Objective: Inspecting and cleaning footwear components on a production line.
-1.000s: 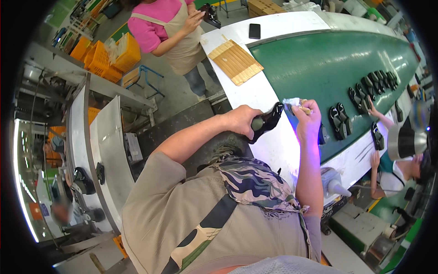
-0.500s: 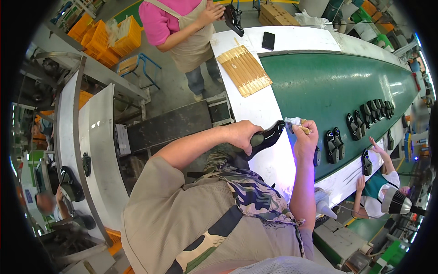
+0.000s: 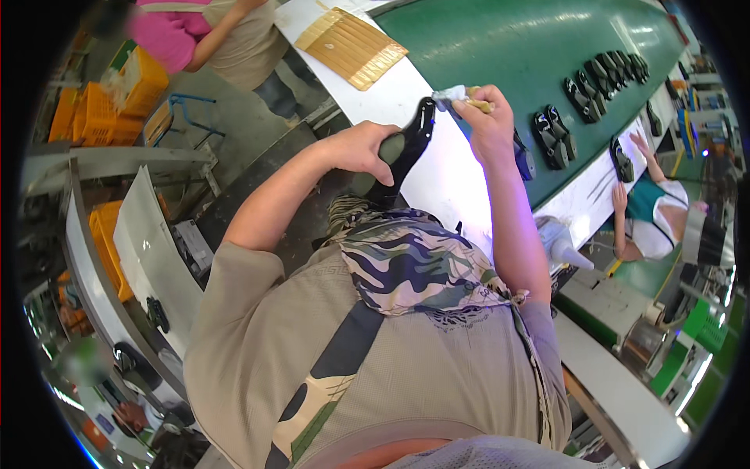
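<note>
Factory floor, long green conveyor belt (image 3: 516, 47) edged by a white surface (image 3: 445, 172); rows of black shoe soles (image 3: 582, 90) ride the belt. A slatted tan wooden mat (image 3: 351, 47) lies on the white surface at the far end. A co-worker in a pink top (image 3: 168, 35) stands beyond it, another in a teal top (image 3: 644, 211) across the belt. Orange plastic crates (image 3: 105, 109) stacked on the left.

My left hand (image 3: 363, 152): grip closed round the heel end of a black rubber shoe sole (image 3: 406, 144), held up over the white surface's edge, toe end pointing at the belt.

My right hand (image 3: 488, 125): fingers pinched shut on a small brush with a pale tuft and yellowish handle (image 3: 461, 95), tuft touching the sole's toe tip.

Change over the last second: both hands sit in much the same relation as before, the brush at the same end of the sole; the view has tipped, so the mat and belt appear shifted. My reading: the brushing stroke is ongoing at the toe, the rest of the sole not yet covered.

A white squeeze bottle (image 3: 558, 242) stands by my right elbow.
</note>
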A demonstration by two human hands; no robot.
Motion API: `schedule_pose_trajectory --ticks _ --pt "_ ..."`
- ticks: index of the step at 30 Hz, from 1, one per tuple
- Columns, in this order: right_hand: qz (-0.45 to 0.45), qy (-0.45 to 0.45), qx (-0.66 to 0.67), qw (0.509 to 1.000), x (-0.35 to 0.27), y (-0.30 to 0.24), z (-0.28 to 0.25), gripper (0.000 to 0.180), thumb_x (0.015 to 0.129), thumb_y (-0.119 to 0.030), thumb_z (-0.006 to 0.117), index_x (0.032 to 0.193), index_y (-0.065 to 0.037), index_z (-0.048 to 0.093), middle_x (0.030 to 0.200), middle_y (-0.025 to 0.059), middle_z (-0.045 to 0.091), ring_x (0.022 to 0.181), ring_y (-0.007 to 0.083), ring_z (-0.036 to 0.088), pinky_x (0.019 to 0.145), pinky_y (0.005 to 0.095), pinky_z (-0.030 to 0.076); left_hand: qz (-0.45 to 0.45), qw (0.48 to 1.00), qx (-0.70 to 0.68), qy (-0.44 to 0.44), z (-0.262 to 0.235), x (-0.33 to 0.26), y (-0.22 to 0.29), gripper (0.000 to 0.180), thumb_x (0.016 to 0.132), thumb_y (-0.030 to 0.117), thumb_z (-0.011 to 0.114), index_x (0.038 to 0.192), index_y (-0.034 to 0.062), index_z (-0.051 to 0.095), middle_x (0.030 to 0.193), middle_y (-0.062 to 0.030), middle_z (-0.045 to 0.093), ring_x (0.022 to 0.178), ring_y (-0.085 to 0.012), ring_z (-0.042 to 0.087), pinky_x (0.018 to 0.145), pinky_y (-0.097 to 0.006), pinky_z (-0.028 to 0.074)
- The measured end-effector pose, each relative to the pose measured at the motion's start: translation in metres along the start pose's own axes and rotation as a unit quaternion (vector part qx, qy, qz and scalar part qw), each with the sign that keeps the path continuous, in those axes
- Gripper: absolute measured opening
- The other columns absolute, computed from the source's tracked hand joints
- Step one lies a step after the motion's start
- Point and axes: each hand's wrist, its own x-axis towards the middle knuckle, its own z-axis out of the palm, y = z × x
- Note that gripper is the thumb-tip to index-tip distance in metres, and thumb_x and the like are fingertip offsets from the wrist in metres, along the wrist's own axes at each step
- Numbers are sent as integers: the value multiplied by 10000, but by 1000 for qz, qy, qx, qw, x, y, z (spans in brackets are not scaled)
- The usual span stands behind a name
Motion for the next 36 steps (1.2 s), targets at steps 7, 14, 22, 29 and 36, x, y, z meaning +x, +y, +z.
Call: schedule_pose_trajectory --ticks 7,14,22,29,36 --pt "-5 -31 -13 999 -8 0 -10 224 804 56 730 854 -29 529 1042 139 610 906 152 588 811 287 501 36 977 -204 -45 8 19 -16 753 644 152 844 1297 -50 530 1121 -99 666 1004 -179 601 913 -307 478" --pt "-7 -23 -36 999 -23 -2 -28 231 793 51 740 853 -38 536 1034 131 602 935 163 594 825 292 500 -24 911 -405 -77 21 37 -12 692 712 147 766 1324 -54 513 1176 -126 638 1046 -201 613 943 -318 483" --pt "11 -16 -25 1000 -49 4 -52 232 792 41 752 855 -43 544 954 73 607 861 129 602 761 263 499 -41 865 -493 -82 46 58 -10 583 792 240 724 1253 -68 542 1066 -131 675 924 -219 677 874 -344 547" --pt "61 -31 20 997 -79 -9 -80 239 778 32 768 864 -38 556 895 50 606 784 107 590 715 250 493 -40 851 -511 -110 71 78 11 551 827 322 709 1198 -64 579 1037 -148 677 904 -227 683 855 -368 556" --pt "48 -47 46 997 -115 -37 -104 222 777 35 762 839 -43 564 872 44 595 772 94 573 710 244 488 -83 809 -570 -115 107 94 24 496 893 302 655 1240 -42 570 1091 -155 687 952 -255 690 915 -416 540"
